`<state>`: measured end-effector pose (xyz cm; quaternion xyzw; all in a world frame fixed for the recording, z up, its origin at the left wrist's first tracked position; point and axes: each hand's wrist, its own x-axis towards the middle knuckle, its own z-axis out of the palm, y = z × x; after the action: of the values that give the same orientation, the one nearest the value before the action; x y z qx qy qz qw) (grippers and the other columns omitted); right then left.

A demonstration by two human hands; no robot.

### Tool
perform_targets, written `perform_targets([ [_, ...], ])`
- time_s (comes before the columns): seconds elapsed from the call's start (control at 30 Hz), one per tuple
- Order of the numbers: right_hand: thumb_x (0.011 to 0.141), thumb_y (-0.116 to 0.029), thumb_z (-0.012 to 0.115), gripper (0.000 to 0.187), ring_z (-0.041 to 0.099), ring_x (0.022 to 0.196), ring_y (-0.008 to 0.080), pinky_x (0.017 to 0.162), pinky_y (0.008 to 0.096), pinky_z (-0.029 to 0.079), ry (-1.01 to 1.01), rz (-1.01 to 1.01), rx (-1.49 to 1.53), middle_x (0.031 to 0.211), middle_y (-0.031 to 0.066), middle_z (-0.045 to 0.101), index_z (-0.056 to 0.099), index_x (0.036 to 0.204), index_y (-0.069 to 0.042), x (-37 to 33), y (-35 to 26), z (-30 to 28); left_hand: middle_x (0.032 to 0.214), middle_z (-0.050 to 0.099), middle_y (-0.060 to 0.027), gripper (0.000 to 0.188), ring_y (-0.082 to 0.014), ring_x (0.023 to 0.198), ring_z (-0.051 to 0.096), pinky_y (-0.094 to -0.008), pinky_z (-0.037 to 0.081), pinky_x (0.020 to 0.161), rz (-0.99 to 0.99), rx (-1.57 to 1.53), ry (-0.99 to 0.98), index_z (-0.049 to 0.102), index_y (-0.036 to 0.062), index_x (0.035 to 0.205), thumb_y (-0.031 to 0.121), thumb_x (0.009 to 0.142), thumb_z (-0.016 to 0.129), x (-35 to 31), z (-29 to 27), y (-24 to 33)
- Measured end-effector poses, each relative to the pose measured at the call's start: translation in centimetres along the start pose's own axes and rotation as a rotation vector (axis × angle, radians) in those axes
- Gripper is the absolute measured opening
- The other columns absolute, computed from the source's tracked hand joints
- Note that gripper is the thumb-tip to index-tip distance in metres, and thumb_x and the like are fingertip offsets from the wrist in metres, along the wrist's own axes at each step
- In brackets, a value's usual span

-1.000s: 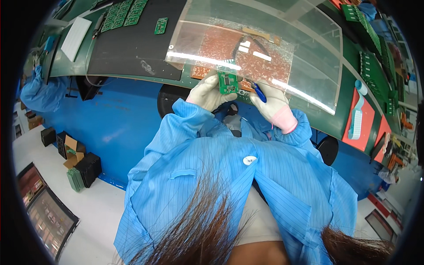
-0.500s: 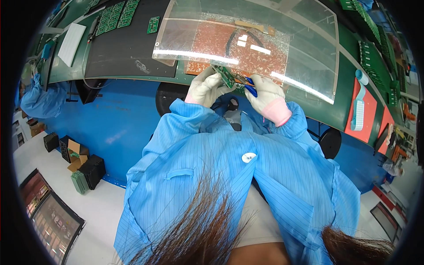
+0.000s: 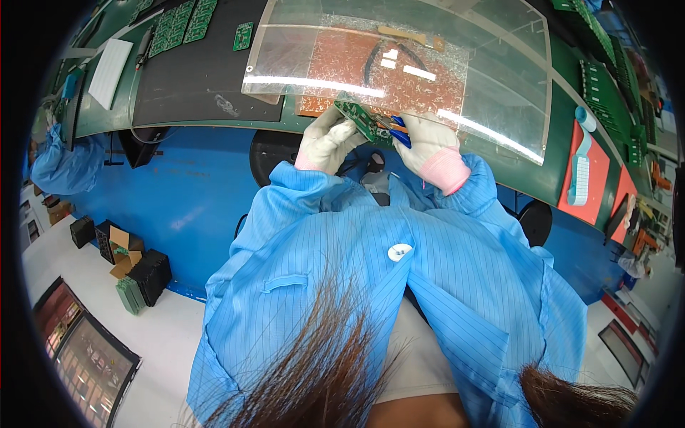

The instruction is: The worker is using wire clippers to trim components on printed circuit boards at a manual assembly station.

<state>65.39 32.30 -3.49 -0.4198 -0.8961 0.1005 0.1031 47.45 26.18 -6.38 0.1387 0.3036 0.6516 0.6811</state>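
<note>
At the bench's (image 3: 214, 123) near edge, left hand (image 3: 327, 141) pinches a tilted board (image 3: 360, 121), steadying it; right fingers (image 3: 421, 139) clamp blue-handled pliers (image 3: 394, 130) against it.

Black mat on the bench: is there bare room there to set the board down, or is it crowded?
The black mat is mostly bare between the green panels at its far edge and the clear shield. Under the shield it is crowded with clippings, and both hands, left hand and right hand, hold the board there.
</note>
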Motion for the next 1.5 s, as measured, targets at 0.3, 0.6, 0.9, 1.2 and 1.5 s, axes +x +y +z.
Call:
perform_targets([
  [0.3,0.071,-0.022,0.06,0.026,0.058,0.077,0.0284,0.067,0.0361,0.045,-0.18,0.097,-0.021,0.085,0.0103,0.061,0.054,0.094,-0.01,1.1,-0.4,-0.6,0.106,0.054,-0.0233,0.058,-0.0291,0.093,0.057,-0.0366,0.048,0.083,0.018,0.079,0.011,0.037,-0.01,0.123,0.012,0.077,0.065,0.1,-0.7,0.2],
  [0.6,0.072,-0.023,0.061,0.024,0.058,0.072,0.029,0.063,0.0361,0.045,-0.27,0.098,0.012,0.077,0.0097,0.06,0.054,0.091,-0.01,2.0,0.3,0.1,0.104,0.054,-0.0233,0.055,-0.0281,0.092,0.058,-0.0345,0.048,0.081,0.023,0.119,0.057,0.039,-0.0103,0.122,0.013,0.078,0.064,0.2,-0.7,0.2],
  [0.9,0.073,-0.022,0.061,0.022,0.058,0.072,0.0294,0.061,0.0365,0.045,-0.228,0.077,0.033,0.077,0.0101,0.06,0.053,0.089,-0.009,2.2,0.3,0.4,0.105,0.054,-0.0248,0.057,-0.0286,0.093,0.057,-0.0339,0.048,0.082,0.034,0.165,0.042,0.039,-0.0105,0.122,0.015,0.078,0.065,0.2,-0.9,0.2],
  [1.2,0.074,-0.018,0.059,0.019,0.058,0.072,0.0301,0.062,0.0365,0.045,-0.135,0.072,0.033,0.078,0.0116,0.061,0.053,0.088,-0.007,2.4,-0.6,-0.2,0.107,0.053,-0.0268,0.061,-0.0302,0.095,0.056,-0.0345,0.048,0.083,0.039,0.173,0.051,0.039,-0.0111,0.122,0.016,0.076,0.068,0.0,-0.8,0.1],
  [1.5,0.072,-0.028,0.058,0.023,0.058,0.065,0.0318,0.059,0.0389,0.045,-0.187,0.066,0.089,0.071,0.0109,0.06,0.051,0.083,-0.008,2.2,0.9,2.1,0.107,0.052,-0.0273,0.062,-0.0307,0.096,0.056,-0.0344,0.049,0.083,0.025,0.19,0.069,0.038,-0.0115,0.122,0.016,0.075,0.068,-0.1,-0.8,-0.1],
])
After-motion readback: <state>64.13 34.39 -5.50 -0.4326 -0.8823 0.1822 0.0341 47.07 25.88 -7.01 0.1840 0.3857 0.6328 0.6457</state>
